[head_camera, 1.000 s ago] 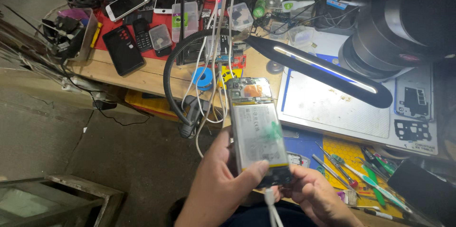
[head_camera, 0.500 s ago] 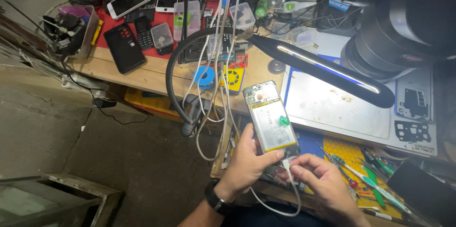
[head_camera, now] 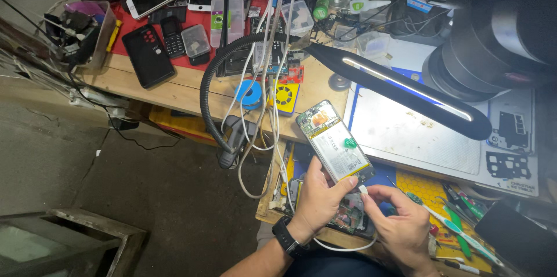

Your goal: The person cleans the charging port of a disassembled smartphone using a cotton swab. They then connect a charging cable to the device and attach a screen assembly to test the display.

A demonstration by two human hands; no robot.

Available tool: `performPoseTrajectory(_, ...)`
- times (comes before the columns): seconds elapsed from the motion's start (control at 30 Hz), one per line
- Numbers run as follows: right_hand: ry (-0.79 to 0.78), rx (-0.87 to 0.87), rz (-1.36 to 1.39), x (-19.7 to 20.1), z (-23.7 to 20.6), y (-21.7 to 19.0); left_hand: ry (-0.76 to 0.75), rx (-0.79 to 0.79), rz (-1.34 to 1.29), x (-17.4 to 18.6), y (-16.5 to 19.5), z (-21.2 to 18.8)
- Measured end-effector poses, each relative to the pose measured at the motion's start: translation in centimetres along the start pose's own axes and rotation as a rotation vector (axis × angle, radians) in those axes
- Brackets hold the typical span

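Far on the left, a black phone [head_camera: 148,55] lies on the wooden bench [head_camera: 185,88]. White cables [head_camera: 264,109] hang down over the bench edge. In the middle, the left hand [head_camera: 322,198] is closed around an open phone [head_camera: 335,142] with no back cover, holding it up near the bench edge. Just right, the right hand [head_camera: 400,225] pinches a white plug [head_camera: 363,189] at the phone's near end. A black lamp [head_camera: 400,88] stretches over a grey mat [head_camera: 418,138] on the right.
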State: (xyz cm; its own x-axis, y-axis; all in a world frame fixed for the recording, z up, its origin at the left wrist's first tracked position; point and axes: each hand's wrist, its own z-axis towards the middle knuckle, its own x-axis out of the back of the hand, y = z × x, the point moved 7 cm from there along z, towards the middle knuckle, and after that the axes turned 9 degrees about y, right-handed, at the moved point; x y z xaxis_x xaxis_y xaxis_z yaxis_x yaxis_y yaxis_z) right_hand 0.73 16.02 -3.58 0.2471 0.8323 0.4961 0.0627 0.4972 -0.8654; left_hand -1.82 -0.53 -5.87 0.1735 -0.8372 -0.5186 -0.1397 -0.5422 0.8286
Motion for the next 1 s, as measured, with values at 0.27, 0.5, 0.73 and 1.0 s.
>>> performPoseTrajectory(0.27,0.002,0.091,-0.033,-0.1,0.3,-0.2,-0.019,0.002,0.155,0.8,-0.8,0.7)
performPoseTrajectory(0.5,0.01,0.249,-0.035,-0.2,0.4,-1.3,-0.019,0.077,0.15,1.1,-1.6,1.0)
performPoseTrajectory(0.73,0.014,0.208,-0.044,-0.2,0.4,-1.0,-0.028,0.098,0.13,1.1,-2.3,1.3)
performPoseTrajectory(1.0,0.015,0.221,-0.051,-0.2,0.5,-1.2,-0.028,0.097,0.205,1.3,-2.0,1.3)
